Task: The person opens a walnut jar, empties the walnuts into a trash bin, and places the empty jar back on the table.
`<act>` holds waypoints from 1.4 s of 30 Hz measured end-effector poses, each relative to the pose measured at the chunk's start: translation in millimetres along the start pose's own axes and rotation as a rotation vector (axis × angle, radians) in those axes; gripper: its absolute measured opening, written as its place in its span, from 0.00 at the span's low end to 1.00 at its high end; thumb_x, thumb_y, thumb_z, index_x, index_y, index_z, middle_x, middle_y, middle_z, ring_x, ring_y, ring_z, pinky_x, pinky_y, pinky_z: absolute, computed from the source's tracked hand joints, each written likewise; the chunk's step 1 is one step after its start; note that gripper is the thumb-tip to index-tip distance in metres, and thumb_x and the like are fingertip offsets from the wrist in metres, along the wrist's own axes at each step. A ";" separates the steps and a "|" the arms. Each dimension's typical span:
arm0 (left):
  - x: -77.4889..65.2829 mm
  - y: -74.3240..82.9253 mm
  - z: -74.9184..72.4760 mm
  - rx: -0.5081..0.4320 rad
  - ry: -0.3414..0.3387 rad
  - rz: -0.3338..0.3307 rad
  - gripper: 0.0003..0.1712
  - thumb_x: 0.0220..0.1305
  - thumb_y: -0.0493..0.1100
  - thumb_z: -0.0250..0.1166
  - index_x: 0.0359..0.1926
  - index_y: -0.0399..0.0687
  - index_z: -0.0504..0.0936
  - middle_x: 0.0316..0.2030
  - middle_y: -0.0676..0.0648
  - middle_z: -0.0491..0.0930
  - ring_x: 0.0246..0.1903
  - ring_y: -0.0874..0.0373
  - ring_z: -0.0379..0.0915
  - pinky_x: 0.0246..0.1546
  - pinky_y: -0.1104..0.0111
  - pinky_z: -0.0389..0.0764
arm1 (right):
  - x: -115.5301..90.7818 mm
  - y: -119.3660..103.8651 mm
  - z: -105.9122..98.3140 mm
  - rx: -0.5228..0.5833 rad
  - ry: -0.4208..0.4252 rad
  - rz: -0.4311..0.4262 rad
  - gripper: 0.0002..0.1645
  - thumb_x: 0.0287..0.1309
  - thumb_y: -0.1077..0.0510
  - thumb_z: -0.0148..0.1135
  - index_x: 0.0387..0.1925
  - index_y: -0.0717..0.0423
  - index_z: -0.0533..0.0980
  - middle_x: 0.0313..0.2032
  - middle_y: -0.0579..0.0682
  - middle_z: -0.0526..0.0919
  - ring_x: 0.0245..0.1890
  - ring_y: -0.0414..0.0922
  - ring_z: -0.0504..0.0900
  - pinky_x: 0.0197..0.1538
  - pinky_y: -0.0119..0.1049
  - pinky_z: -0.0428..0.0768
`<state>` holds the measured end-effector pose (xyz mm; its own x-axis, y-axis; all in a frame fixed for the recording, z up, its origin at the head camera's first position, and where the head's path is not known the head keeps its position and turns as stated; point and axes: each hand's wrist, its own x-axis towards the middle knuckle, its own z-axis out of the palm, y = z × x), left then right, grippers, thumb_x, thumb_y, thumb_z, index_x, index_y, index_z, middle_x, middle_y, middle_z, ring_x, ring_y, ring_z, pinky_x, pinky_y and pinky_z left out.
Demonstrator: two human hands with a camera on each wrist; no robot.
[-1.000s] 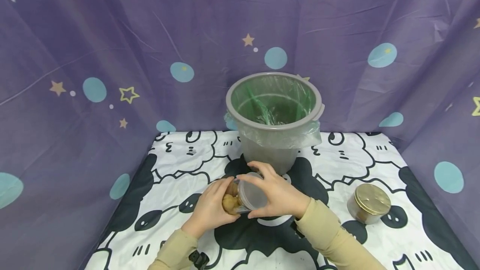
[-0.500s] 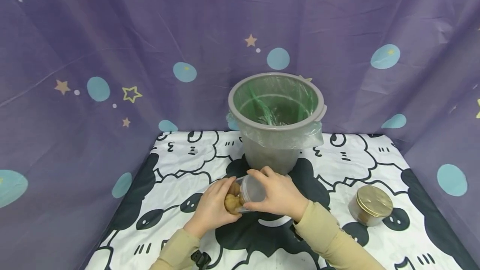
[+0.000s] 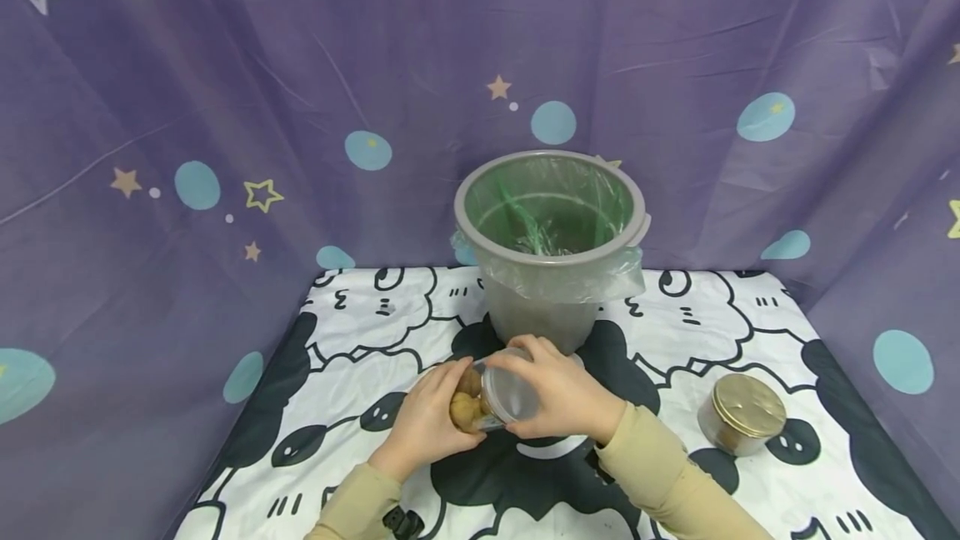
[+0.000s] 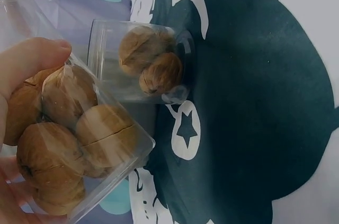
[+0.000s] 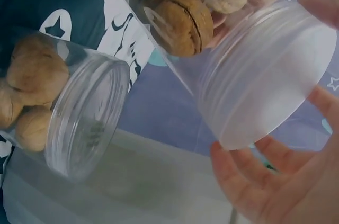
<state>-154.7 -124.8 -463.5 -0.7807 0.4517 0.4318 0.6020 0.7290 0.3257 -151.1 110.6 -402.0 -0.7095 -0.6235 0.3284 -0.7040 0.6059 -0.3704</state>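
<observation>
Walnut jar (image 4: 87,123), clear plastic, one: held between the two hands, raised off the surface (image 3: 345,390), near side of the bin (image 3: 540,319); long axis tilted, running left to right, lid (image 3: 510,392) at the right end, base at the left. Left hand (image 3: 426,415): curled round the jar body, thumb on the near side. Right hand (image 3: 558,390): thumb and fingers spread about the lid, gripping its rim; nearer hand to the lid, the left nearer to the base. Governing relation, as judged: the lid sits on the jar's own axis, one hand to each end, so any turn or pull would work along that line. Second jar (image 4: 140,62), walnuts within: upright on the surface, just beyond the right hand, which masks nearly all of it from the head; both wrist views show it, the right one giving its threaded rim, apparently unlidded. Walnuts (image 4: 50,155) in the held jar: several, best read from the left wrist. Gold-lidded jar (image 3: 748,405): apart, at right, shown by the head view alone. Whether the lid is loose or tight: cannot be told.
</observation>
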 end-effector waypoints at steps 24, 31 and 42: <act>-3.3 -1.4 2.7 -0.031 -0.019 -0.018 0.58 0.26 0.54 0.82 0.63 0.44 0.68 0.54 0.45 0.75 0.52 0.51 0.74 0.51 0.57 0.77 | 0.3 6.7 -1.1 -0.010 0.024 -0.162 0.47 0.29 0.49 0.81 0.57 0.42 0.71 0.59 0.57 0.67 0.56 0.53 0.69 0.45 0.45 0.81; -5.6 -3.0 0.4 -0.058 -0.037 -0.079 0.59 0.26 0.54 0.82 0.64 0.45 0.67 0.54 0.46 0.75 0.51 0.51 0.74 0.48 0.58 0.78 | 0.0 7.6 -6.1 0.032 0.020 -0.146 0.47 0.30 0.51 0.81 0.58 0.43 0.70 0.60 0.57 0.65 0.57 0.53 0.68 0.43 0.44 0.81; -8.5 -2.6 -1.3 -0.075 -0.057 -0.144 0.59 0.27 0.54 0.82 0.65 0.48 0.65 0.55 0.45 0.74 0.52 0.51 0.73 0.48 0.57 0.78 | -4.6 14.6 -11.3 0.151 0.065 -0.085 0.48 0.29 0.54 0.82 0.55 0.48 0.66 0.56 0.55 0.65 0.53 0.50 0.69 0.47 0.44 0.80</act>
<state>-149.4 -131.2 -466.9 -0.8665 0.3755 0.3288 0.4927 0.7487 0.4434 -158.5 127.9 -399.1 -0.6520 -0.6327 0.4179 -0.7520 0.4688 -0.4634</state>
